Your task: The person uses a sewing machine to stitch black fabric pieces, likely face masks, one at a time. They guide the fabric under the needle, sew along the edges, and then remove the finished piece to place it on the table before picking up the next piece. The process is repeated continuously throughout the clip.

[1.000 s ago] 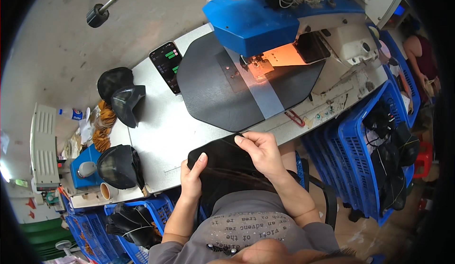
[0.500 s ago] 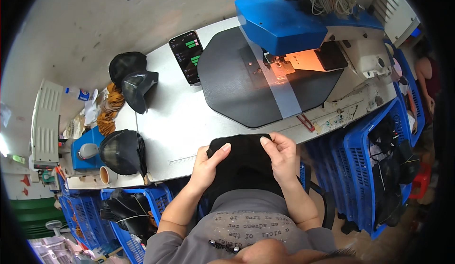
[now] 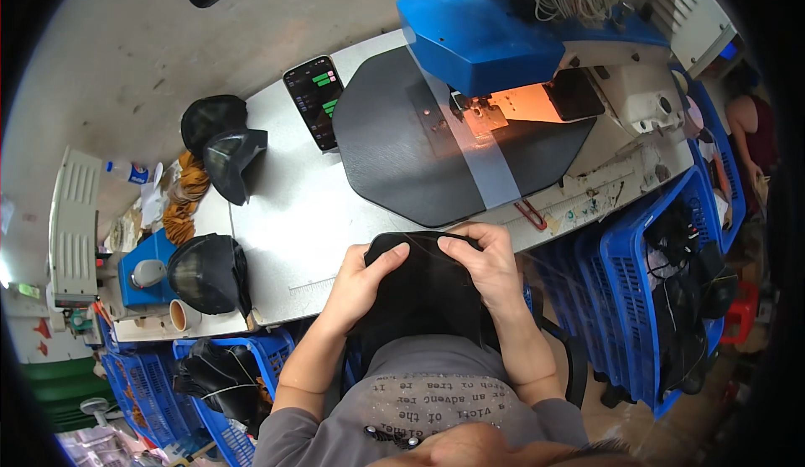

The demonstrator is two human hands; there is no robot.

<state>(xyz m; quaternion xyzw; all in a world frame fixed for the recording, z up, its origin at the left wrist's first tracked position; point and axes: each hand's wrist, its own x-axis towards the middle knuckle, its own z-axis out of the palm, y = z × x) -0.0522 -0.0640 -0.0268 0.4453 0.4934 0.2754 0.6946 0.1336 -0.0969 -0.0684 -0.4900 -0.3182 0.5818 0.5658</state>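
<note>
Between my two hands a black flat piece of material (image 3: 423,270) with a rounded upper edge is held over my lap, just in front of the table edge. My left hand (image 3: 365,278) pinches it near its left corner, thumb on top and fingers behind. On the other side my right hand (image 3: 489,270) grips the upper right corner, its thumb pressed on the face. The black lower part blends with dark clothing, so its end cannot be made out. Beyond the hands is a sewing machine (image 3: 482,52) with a blue head and lit needle area, above a black octagonal board (image 3: 386,157).
A phone (image 3: 312,102) with a lit screen lies left of the board; another dark phone (image 3: 574,95) rests by the machine. Black moulded pieces (image 3: 205,274) stack at the table's left. Blue crates (image 3: 625,257) with black pieces stand right, another crate (image 3: 281,354) at lower left.
My right thumb has slid left along the upper edge of the black piece, nearer my left thumb. Both hands keep hold; the whole view has shifted slightly.
</note>
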